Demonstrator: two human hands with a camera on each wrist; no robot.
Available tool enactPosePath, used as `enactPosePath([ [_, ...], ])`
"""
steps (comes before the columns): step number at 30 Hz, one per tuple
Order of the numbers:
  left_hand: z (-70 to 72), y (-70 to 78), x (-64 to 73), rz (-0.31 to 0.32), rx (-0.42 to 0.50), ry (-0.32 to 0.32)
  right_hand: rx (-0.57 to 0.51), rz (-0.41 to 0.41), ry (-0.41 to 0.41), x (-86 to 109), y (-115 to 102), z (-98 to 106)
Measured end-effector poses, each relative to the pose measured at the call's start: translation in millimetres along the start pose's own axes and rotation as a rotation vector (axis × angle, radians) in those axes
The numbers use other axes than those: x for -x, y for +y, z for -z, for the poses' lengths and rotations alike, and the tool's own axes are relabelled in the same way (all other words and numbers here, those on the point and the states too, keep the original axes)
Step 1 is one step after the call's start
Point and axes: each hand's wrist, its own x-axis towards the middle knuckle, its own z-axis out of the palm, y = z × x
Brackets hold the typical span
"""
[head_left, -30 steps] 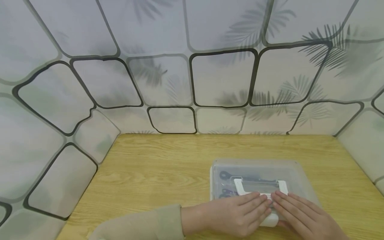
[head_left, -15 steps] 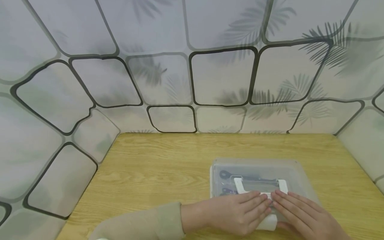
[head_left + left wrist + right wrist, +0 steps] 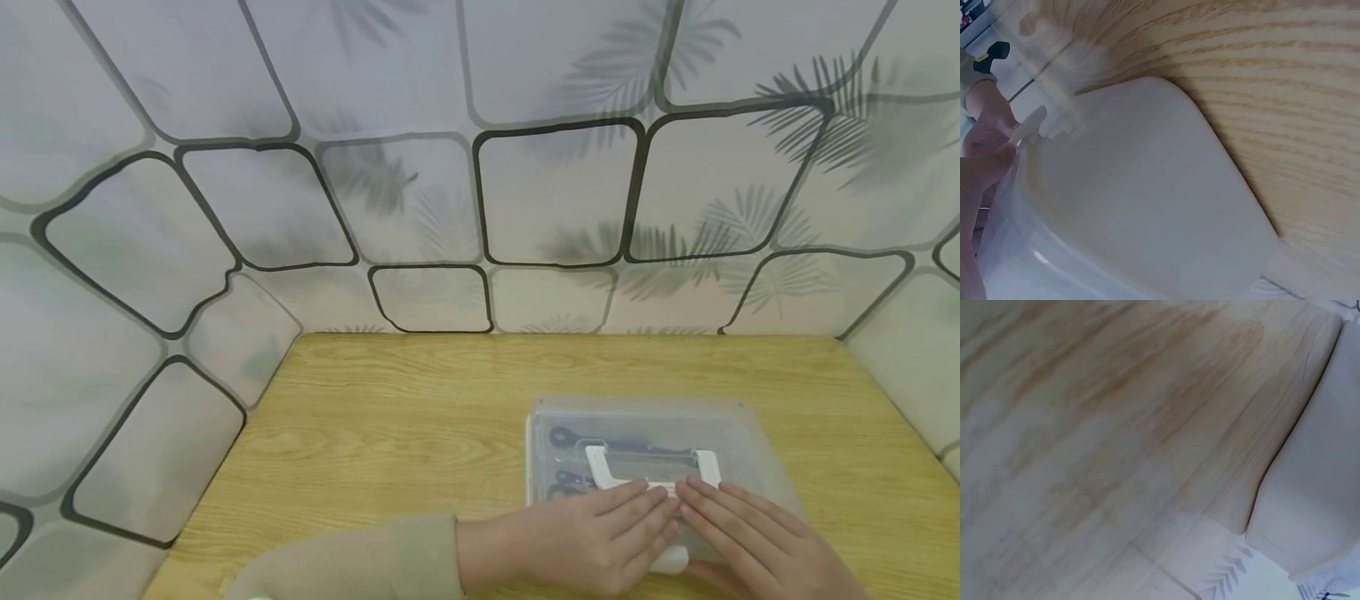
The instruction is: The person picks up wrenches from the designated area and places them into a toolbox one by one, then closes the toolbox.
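Note:
A translucent plastic storage box lies on the table, its lid closed. A white handle is set in the lid, and dark long tools show blurred through it. My left hand and right hand meet over the front edge, long fingers stretched on the lid by the handle. Between them a white latch sticks out. In the left wrist view my left thumb presses at the latch, tilted out from the box wall. Beyond it is my right hand.
The wood-grain table extends left of and behind the box. Patterned panels with leaf prints stand around its back and sides. The right wrist view shows only the tabletop and a pale panel along its edge.
The latch dipped lower at the box front half a second ago, then moved back in under the hands and shows less now. Hands and box stay nearly in place.

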Motion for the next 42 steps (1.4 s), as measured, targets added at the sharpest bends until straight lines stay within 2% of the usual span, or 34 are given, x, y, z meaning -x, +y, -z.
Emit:
enactPosePath([
  [6, -2.9, 2.2, 0.8, 0.021, -0.018, 0.041, 0.007, -0.005, 0.029, -1.3, -1, -2],
  [15, -2.2, 1.8, 3.0, 0.023, 0.003, 0.02, 0.006, -0.014, 0.035, -1.4, -1, -3],
  [23, -2.5, 2.3, 3.1, 0.038, 0.008, 0.038, -0.005, -0.037, 0.056, -2.0, -3, -4],
  [28, -2.9, 8.1, 4.1, 0.08, 0.007, 0.032, 0.01, -0.047, 0.06, -1.7, -4, -5],
  [35, -8.4, 19.8, 1.0, 0.235, -0.02, 0.062, 0.042, -0.063, 0.047, 4.7, -5, -6],
  [38, -12.9, 22.4, -0.2, 0.259, -0.035, 0.084, 0.039, -0.061, 0.039, 4.7, -6, -6],
  [42, -16.8, 23.6, -0.8, 0.255, -0.064, 0.098, 0.044, -0.052, 0.035, 0.4, -8, -7],
])
